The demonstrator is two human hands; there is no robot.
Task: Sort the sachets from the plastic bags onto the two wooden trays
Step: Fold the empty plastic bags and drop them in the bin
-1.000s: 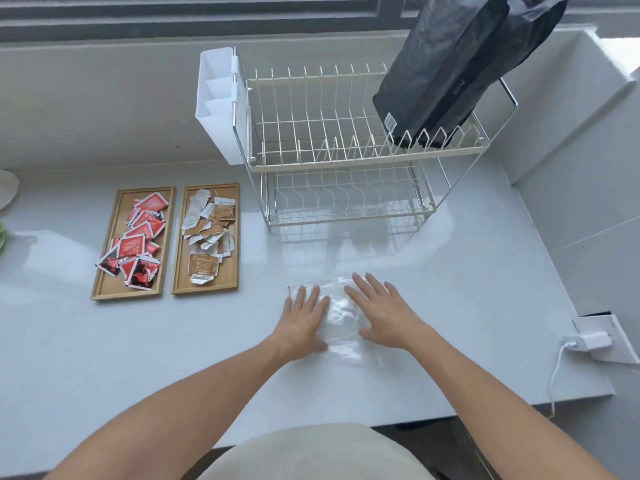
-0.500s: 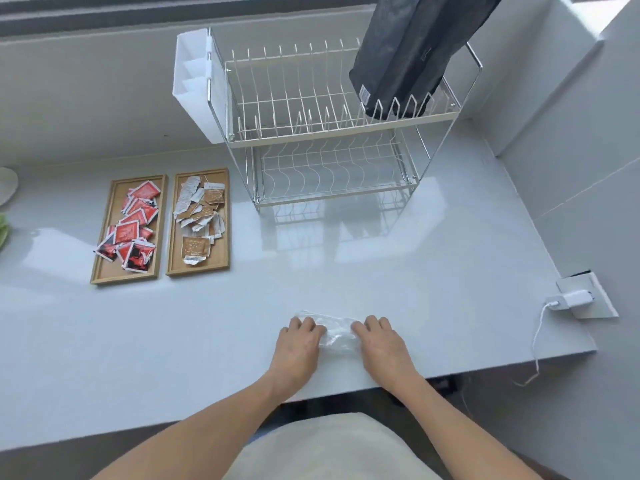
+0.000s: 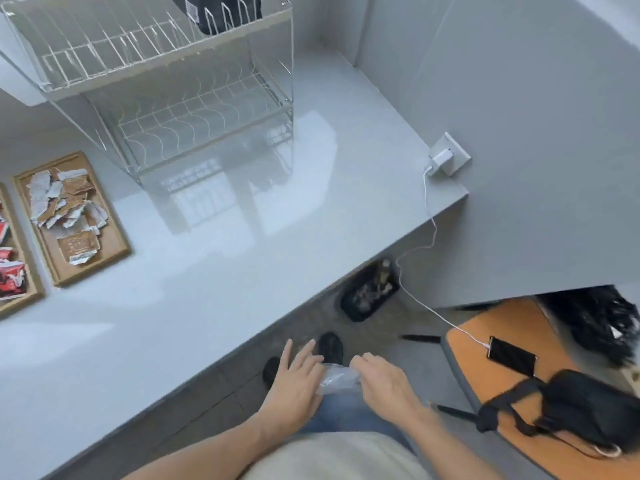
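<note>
Head view, only one camera. Frame is motion-blurred and tilted.

Surface: glossy pale grey countertop (image 3: 214, 278), front edge running diagonally lower-left to mid-right; it ends at a grey side wall (image 3: 519, 98). Wire dish rack (image 3: 166, 98), two tiers, stands at the back of the counter and reflects in the top. A black bag (image 3: 221, 12) sits on its upper tier, mostly cut off by the frame edge.

Trays: one wooden tray (image 3: 114, 237) left of the rack holds brown and white sachets (image 3: 65, 202) in a loose pile. A second tray (image 3: 33, 289) just left of it, half out of frame, holds red sachets (image 3: 10, 275).

Wall: socket with a white charger (image 3: 441, 159); white cable (image 3: 429, 244) drops past the counter edge to a phone (image 3: 512, 355) lying on an orange stool (image 3: 519, 375). Black shoulder bag (image 3: 581, 407) also on the stool. Black bin (image 3: 369, 292) on the floor under the counter.

Hands: both off the counter, below its edge, in front of the body. Left hand (image 3: 294, 382) fingers loosely extended, pressed against a crumpled clear plastic bag (image 3: 337, 375). Right hand (image 3: 384, 382) fingers curled, pinching the bag's other end. Bag is held between them above the jeans; contents not discernible.
</note>
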